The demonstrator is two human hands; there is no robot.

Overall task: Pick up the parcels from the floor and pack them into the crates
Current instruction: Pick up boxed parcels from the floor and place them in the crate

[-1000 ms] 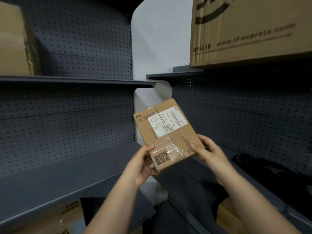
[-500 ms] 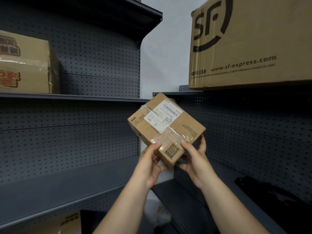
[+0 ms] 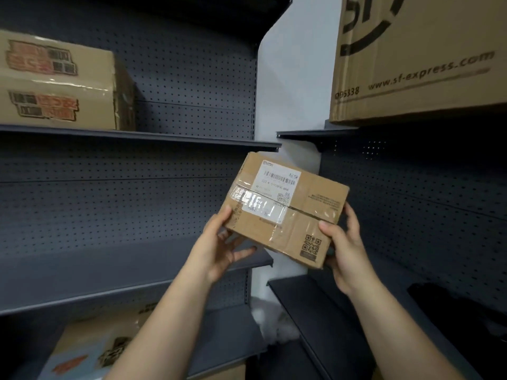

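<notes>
1. Head view: the parcel (image 3: 285, 209) has turned in the air, and its label (image 3: 278, 178) now faces up more.
2. The left hand (image 3: 219, 250) and right hand (image 3: 343, 242) have moved to opposite ends, each grip tight on it.
3. Nowhere to pack it shows, so packing seems yet to come.

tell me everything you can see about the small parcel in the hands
The small parcel is a brown cardboard box, shallow and rectangular, sealed with clear glossy tape along its seam. A white shipping label with a barcode sits on its top face, and a printed QR code near its nearest corner. It is held in the air, tilted, before dark shelves. The left hand grips its left edge, the right hand its right end.
</notes>
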